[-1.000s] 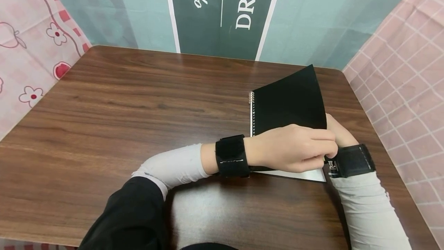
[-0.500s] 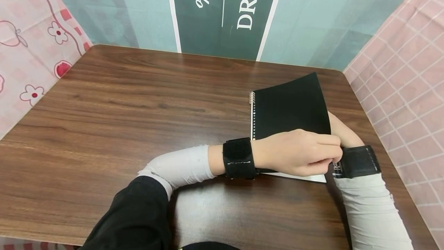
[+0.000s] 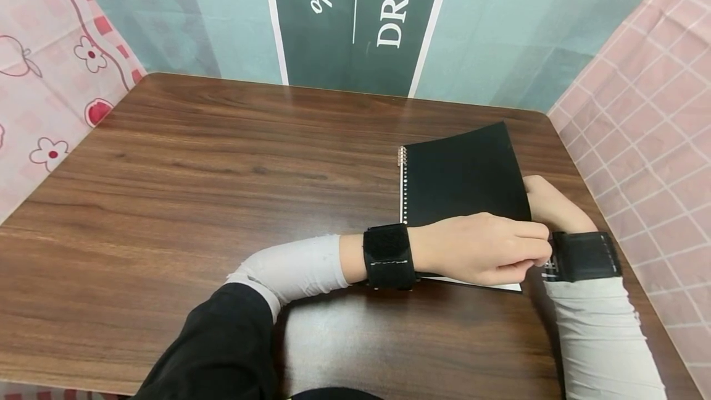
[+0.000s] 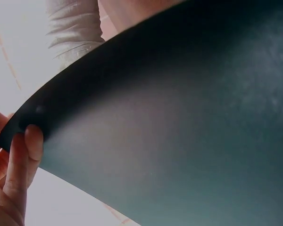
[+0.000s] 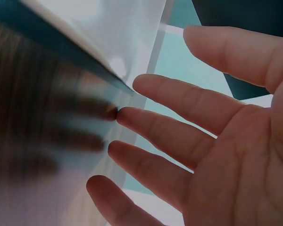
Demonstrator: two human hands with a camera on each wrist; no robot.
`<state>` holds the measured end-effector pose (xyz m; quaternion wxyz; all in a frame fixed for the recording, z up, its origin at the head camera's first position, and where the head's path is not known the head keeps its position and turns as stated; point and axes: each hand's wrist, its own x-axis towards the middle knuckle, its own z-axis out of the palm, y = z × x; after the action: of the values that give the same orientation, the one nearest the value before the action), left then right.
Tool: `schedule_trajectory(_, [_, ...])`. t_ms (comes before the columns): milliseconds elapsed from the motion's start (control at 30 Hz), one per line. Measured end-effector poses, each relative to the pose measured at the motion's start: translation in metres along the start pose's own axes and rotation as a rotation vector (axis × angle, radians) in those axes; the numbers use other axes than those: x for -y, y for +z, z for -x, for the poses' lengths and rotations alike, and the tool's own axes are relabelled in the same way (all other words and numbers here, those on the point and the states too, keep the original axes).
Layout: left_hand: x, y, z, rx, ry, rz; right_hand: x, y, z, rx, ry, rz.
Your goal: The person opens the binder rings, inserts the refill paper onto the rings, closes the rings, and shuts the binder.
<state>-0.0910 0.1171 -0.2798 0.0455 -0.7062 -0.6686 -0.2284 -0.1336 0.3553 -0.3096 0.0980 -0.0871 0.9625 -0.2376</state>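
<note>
A spiral notebook (image 3: 461, 181) with a black cover lies at the right of the table, its wire binding on the left. My left hand (image 3: 483, 249) reaches across it and pinches the near right corner of the black cover (image 4: 170, 132), which bends upward along its right side. White pages (image 5: 108, 33) show beneath in the right wrist view. Beside the notebook's right edge is my right hand (image 5: 217, 132), fingers straight and spread, fingertips at or just above the shiny tabletop. Part of the right hand is hidden behind the cover and my left hand in the head view.
The brown wooden table (image 3: 222, 159) extends far to the left. A blue-green backdrop (image 3: 500, 29) with lettering hangs behind it. Pink tiled cloth (image 3: 655, 159) borders the right side, close to the right forearm, and pink flowered cloth (image 3: 50, 91) borders the left.
Both hands have shifted slightly to the right. The cover's raised far corner has come lower. The left hand keeps its pinch on the near corner.
</note>
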Motion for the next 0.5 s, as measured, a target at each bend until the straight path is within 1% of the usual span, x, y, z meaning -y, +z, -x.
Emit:
schedule_trajectory(100, [0.0009, 0.0023, -0.0017, 0.005, -0.001, 0.004, -0.0041, -0.0030, -0.0004, 0.030, 0.030, -0.021])
schedule_trajectory(300, [0.0023, 0.0062, -0.0050, 0.027, -0.006, 0.014, -0.0034, -0.0066, 0.0024, 0.044, 0.083, -0.071])
schedule_trajectory(500, [0.0028, 0.0100, -0.0092, 0.085, -0.019, -0.008, -0.0055, -0.0101, 0.0052, 0.043, 0.114, -0.056])
